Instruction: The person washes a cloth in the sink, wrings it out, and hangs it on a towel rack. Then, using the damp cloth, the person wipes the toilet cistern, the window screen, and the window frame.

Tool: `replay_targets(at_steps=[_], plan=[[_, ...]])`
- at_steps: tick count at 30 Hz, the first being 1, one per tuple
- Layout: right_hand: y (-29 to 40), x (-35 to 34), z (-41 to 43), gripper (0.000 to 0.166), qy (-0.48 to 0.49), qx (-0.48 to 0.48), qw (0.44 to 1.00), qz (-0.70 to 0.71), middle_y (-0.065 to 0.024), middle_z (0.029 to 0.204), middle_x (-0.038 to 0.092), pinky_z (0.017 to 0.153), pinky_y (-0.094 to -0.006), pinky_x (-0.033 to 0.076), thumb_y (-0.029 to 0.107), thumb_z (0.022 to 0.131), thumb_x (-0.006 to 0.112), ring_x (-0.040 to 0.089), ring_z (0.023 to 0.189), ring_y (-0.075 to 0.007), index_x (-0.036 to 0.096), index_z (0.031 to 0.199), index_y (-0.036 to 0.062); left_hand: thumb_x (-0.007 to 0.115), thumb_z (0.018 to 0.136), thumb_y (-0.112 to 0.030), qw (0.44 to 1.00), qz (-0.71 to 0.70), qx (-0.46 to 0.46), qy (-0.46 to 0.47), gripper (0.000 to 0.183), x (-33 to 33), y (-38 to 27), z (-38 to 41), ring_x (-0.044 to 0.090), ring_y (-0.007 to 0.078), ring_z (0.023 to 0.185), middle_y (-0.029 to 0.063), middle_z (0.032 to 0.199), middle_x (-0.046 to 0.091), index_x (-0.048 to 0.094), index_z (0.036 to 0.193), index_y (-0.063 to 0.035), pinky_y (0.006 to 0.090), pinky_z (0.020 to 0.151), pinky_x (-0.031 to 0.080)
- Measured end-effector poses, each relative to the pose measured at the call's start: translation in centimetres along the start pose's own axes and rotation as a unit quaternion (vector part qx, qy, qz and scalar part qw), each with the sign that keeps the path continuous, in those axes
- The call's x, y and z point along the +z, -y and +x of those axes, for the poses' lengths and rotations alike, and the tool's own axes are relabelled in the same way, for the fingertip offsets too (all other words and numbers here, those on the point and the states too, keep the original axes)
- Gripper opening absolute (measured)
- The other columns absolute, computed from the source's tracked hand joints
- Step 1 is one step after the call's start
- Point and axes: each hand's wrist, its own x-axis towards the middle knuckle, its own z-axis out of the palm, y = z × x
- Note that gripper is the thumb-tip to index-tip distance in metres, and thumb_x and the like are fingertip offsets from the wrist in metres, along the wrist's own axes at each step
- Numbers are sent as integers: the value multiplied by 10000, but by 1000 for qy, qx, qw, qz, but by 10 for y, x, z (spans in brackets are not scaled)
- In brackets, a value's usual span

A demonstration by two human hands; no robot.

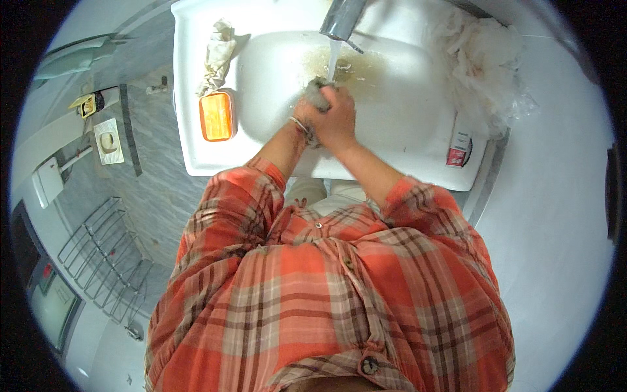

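Observation:
Over the white ceramic washbasin, both hands press together around a wet grey cloth-like wad, its exact kind unclear. Water runs onto it from the metal faucet. My left hand, a light bracelet at its wrist, is partly hidden behind the wad and the other hand. My right hand closes over the wad from the right. More grey material hangs below the hands near the bracelet. Brownish, murky water lies around the drain beneath the stream.
On the basin's left ledge lie a crumpled off-white cloth and an orange soap box. Crumpled clear plastic bags and a red-and-white carton are on the right. A metal wire rack and a squat toilet appear at left.

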Motion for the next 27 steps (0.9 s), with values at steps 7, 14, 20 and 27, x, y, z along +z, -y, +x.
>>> replay_targets(at_steps=[7, 14, 20, 27], plan=[[-21, -9, 49, 331, -7, 309, 877, 369, -214, 928, 661, 787, -408, 485, 263, 769, 644, 638, 860, -330, 648, 982, 9, 430, 923, -318, 1000, 16, 0, -25, 370, 10, -12, -7, 636, 246, 948, 111, 1059, 649, 589, 1110, -41, 398, 867, 523], [14, 10, 6, 330, -47, 30, 998, -32, -138, 948, 668, 795, -374, 499, 228, 822, 679, 630, 863, -235, 632, 1074, 19, 374, 967, -387, 998, 49, 23, -40, 466, 25, -25, -3, 577, 266, 1099, 148, 1220, 599, 542, 1238, -47, 432, 956, 471], [-54, 5, 86, 305, -68, 215, 943, 245, -171, 950, 700, 798, -408, 505, 233, 833, 702, 672, 876, -301, 660, 1039, 12, 372, 983, -372, 996, 67, -19, -49, 452, -3, -26, -10, 505, 334, 1179, 175, 1291, 490, 418, 1341, -100, 510, 1018, 399], [18, -7, 3, 322, 69, -96, 992, 41, -160, 985, 647, 790, -436, 494, 240, 793, 746, 618, 887, -348, 621, 1004, 32, 336, 1012, -509, 998, 35, 31, 51, 591, -23, -21, -20, 511, 324, 1224, 147, 1428, 465, 427, 1419, -90, 555, 1037, 405]])
